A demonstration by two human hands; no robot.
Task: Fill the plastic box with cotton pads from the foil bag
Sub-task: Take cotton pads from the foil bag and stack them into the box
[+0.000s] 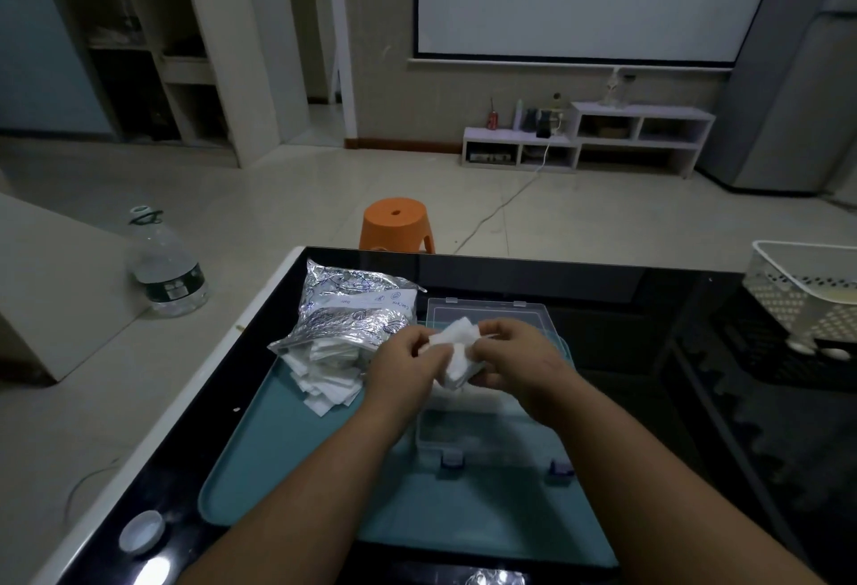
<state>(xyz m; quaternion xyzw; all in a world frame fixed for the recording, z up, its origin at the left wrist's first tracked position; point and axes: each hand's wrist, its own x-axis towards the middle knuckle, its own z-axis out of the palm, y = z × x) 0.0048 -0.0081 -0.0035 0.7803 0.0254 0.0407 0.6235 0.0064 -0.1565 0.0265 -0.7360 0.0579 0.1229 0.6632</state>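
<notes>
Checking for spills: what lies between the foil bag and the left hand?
In the head view, a loose heap of cotton pads, spilling from the foil bag onto the teal tray beside the left hand.

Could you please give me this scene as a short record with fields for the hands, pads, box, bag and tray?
left hand: grips a stack of cotton pads from its left side
right hand: grips the same stack from its right side
stack position: held above the plastic box
box state: open, lid tipped back; contents unclear
foil bag: lies at the teal tray's far left corner
loose pads: spilling from the bag's mouth onto the tray
</notes>
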